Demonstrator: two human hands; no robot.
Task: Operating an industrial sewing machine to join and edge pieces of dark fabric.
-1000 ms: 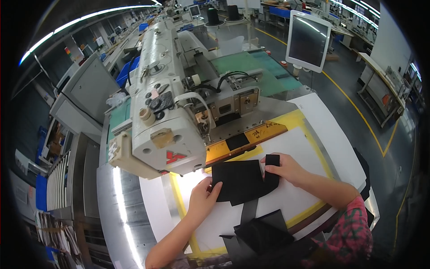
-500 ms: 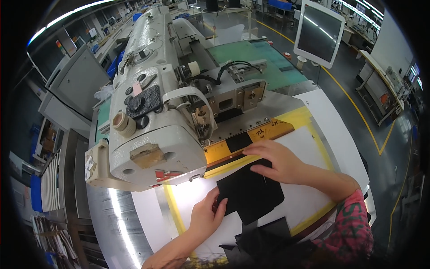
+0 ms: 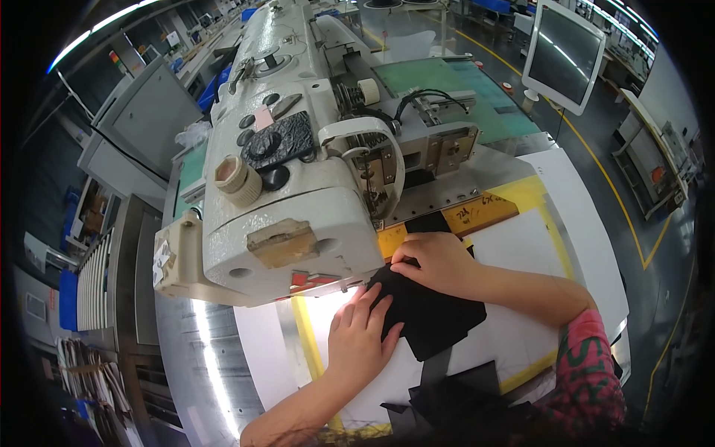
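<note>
A flat black fabric piece lies on the white sheet in front of the sewing machine head. Along its left edge rests my left hand, palm down, fingers stretched out and apart. My right hand pinches the far edge of the fabric between thumb and fingers, close to the orange strip with handwritten marks. A black patch lies across that strip, just beyond my right hand. The machine's needle area is hidden behind its head.
More black fabric pieces lie in a heap nearest me. Yellow tape borders the white sheet. The machine head overhangs the work at the left. A screen stands at the far right, and a metal tabletop lies to the left.
My right hand has gone from spread fingers to a pinch on the fabric's far edge. My left hand has moved up along the left edge, its fingers now laid flat. The view has shifted slightly.
</note>
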